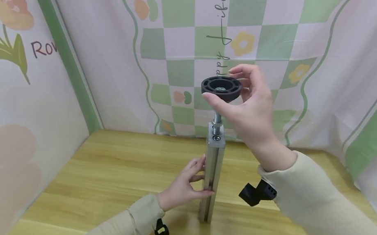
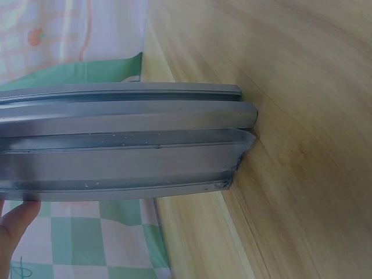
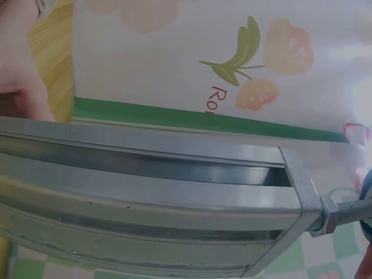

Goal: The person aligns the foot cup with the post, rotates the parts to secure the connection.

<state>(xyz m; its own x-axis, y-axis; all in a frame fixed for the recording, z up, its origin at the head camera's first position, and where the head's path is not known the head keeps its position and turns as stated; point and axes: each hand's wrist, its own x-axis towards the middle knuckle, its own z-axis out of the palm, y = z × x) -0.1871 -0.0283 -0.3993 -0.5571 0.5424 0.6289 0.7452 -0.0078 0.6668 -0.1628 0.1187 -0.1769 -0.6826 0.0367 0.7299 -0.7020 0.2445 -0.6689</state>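
An aluminium profile stands upright on the wooden table, its lower end touching the tabletop in the left wrist view. A metal end plate caps its top, from which a threaded rod with a hex nut sticks up. At the rod's upper end sits a black round levelling foot. My right hand grips this foot by its rim, thumb in front and fingers behind. Lower down, my left hand holds the profile between thumb and fingers; some of those fingers are hidden behind it.
The wooden tabletop spreads around the profile. A checked, printed curtain hangs behind it, and another printed curtain borders the left side. A black wrist mount hangs below the right sleeve.
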